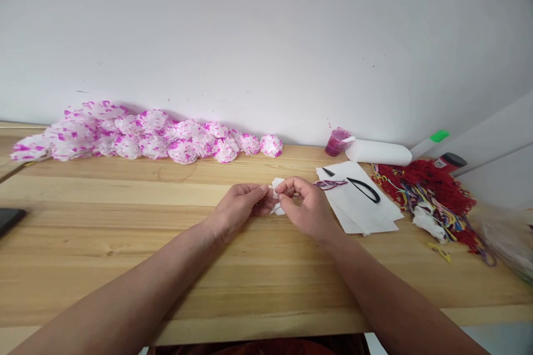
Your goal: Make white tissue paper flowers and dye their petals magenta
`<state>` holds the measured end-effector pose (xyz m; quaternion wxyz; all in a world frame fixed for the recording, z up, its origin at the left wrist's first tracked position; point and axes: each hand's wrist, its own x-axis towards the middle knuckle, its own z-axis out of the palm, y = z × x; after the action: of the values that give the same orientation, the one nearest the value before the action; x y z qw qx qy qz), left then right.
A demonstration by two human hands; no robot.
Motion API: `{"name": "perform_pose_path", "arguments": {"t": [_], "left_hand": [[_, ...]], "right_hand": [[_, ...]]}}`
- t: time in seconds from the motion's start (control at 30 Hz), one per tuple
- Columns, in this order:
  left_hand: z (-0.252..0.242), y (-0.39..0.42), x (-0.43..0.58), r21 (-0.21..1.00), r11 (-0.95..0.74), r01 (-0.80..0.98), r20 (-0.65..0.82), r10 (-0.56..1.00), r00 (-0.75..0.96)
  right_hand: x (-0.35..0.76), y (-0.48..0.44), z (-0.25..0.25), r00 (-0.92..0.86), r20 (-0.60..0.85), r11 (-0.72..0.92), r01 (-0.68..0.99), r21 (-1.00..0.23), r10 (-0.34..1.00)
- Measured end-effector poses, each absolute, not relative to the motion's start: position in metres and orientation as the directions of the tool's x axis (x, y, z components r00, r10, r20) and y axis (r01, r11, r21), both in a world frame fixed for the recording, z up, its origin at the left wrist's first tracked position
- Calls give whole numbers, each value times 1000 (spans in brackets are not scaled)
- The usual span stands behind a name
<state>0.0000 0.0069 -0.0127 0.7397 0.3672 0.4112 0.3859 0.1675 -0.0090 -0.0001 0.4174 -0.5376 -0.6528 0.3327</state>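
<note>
I am pinching a small white paper piece [277,195] between both hands, left hand [241,208] and right hand [306,208], above the bench's [125,244] middle, steadying it for folding.

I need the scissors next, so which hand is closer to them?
Right. The right hand sits just left of the scissors, apart from them; the left hand is farther left, past the white paper piece both hands pinch.

Matt pale wood table [125,244], crinkled tissue-paper flowers [145,136] (pink-blotched white), smooth white paper sheets [366,211].
</note>
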Motion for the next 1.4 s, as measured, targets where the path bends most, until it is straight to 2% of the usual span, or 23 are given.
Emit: {"name": "perform_pose_path", "arguments": {"t": [0.93,1.4], "left_hand": [[-11,6,-1,850,438,-292,-322,872,370],[-12,7,-1,862,420,-284,-298,873,385]], "right_hand": [[171,-7,-3,-110,108,143,385,-912,988],[172,-8,-5,-103,166,195,427,-883,981]]}}
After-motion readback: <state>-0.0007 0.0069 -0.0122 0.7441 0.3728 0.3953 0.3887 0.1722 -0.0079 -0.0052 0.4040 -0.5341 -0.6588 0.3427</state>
